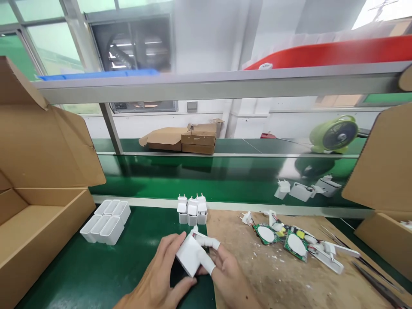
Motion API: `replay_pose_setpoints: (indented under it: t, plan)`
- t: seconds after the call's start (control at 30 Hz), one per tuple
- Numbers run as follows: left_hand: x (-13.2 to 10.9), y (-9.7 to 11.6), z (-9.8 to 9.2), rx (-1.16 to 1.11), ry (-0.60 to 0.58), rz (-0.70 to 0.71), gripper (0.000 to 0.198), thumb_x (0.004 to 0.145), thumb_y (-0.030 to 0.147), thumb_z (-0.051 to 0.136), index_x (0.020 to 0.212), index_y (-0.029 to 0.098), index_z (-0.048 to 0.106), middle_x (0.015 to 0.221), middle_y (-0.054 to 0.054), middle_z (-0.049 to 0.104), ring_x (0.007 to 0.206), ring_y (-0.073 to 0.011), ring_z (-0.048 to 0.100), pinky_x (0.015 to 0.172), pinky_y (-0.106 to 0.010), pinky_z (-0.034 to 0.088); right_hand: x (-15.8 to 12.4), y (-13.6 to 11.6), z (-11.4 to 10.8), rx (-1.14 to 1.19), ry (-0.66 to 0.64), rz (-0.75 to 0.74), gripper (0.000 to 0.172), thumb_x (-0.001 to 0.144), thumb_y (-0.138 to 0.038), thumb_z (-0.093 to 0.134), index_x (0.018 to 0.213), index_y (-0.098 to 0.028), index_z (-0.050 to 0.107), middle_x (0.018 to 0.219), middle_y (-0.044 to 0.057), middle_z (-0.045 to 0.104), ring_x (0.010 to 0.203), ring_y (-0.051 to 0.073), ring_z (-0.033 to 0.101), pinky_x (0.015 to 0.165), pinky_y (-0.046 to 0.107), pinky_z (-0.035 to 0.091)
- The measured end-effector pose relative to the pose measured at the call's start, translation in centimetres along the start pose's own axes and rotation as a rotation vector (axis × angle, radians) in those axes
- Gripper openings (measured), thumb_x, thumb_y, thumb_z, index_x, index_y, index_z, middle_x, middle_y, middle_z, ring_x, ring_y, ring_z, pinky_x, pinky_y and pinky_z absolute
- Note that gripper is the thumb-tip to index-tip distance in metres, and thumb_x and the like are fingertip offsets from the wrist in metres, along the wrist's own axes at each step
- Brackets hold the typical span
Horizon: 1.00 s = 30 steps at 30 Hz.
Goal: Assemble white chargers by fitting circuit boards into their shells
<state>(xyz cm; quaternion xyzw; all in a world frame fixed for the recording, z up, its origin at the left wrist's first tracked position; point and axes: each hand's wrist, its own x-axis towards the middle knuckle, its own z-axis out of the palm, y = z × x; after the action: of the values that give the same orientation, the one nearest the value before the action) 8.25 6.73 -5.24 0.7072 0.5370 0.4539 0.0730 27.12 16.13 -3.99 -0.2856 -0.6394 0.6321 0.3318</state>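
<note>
Between my hands, over the front middle of the bench, is a white plug-in charger housing [189, 254]. My left hand [161, 270] grips it from the left, with fingers along its upper edge and thumb below. My right hand [227, 268], with white covers on two fingertips, presses on its face and right side. Just beyond stand several white chargers with two-pin plugs [192, 209]. To the left are several open white plastic casings [107, 221] in two rows. Green circuit boards with round white pads [296, 244] lie to the right with wired plug parts.
An open cardboard box [64, 210] stands at left, another [383, 240] at right. Tweezers [376, 283] lie at the right on a brown work board [267, 279]. Several chargers [301, 191] rest on the green conveyor belt [225, 184]. Beyond it is a green fan [336, 133].
</note>
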Motion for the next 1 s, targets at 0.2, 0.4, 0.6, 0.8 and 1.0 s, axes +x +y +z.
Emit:
replay_pose_setpoints:
  t: [0.2,0.4,0.6,0.8,1.0]
  plan:
    - [0.7,0.9,-0.2,-0.021,0.2,0.162,0.069,0.106,0.043,0.065,0.164,0.027,0.033,0.133,-0.015,0.069,0.116,-0.0282,0.067,0.099,-0.045,0.064,0.1,1.9,0.7,0.388,-0.065,0.325,0.071,0.071,-0.077,0.088,0.109,-0.02,0.07,0.083,0.004,0.077,0.075,0.024,0.076,0.067,0.033,0.059]
    - [0.8,0.5,-0.1,-0.045,0.212,0.18,0.073,0.104,0.053,0.068,0.164,0.026,0.036,0.132,-0.015,0.071,0.113,-0.0269,0.067,0.097,-0.042,0.064,0.2,1.6,1.1,0.446,-0.072,0.328,0.063,0.068,-0.074,0.092,0.098,-0.022,0.071,0.078,0.0,0.075,0.068,0.019,0.072,0.064,0.028,0.056]
    - [0.7,0.6,-0.5,-0.007,0.145,0.158,0.07,0.106,0.04,0.065,0.166,0.025,0.03,0.136,-0.016,0.067,0.121,-0.029,0.067,0.103,-0.046,0.063,0.0,1.2,0.4,0.248,-0.03,0.241,0.058,0.087,-0.068,0.078,0.121,-0.022,0.071,0.098,0.008,0.079,0.085,0.026,0.077,0.078,0.039,0.064]
    - [0.1,-0.3,-0.4,0.11,-0.075,0.076,0.076,0.1,0.019,0.063,0.169,0.031,0.033,0.153,-0.017,0.053,0.129,-0.0316,0.067,0.106,-0.048,0.064,-0.6,0.0,-0.5,-0.515,0.112,-0.49,0.022,0.1,-0.02,0.061,0.116,-0.027,0.074,0.139,0.011,0.066,0.124,0.025,0.069,0.106,0.036,0.059]
    - [0.0,-0.6,-1.0,0.074,-0.105,0.068,0.056,0.101,0.018,0.068,0.154,0.029,0.054,0.16,-0.014,0.053,0.141,-0.0289,0.064,0.114,-0.038,0.059,-1.6,0.6,0.1,-0.638,0.216,-0.311,0.021,0.09,-0.021,0.07,0.109,-0.026,0.063,0.12,0.007,0.071,0.098,0.022,0.071,0.092,0.035,0.062]
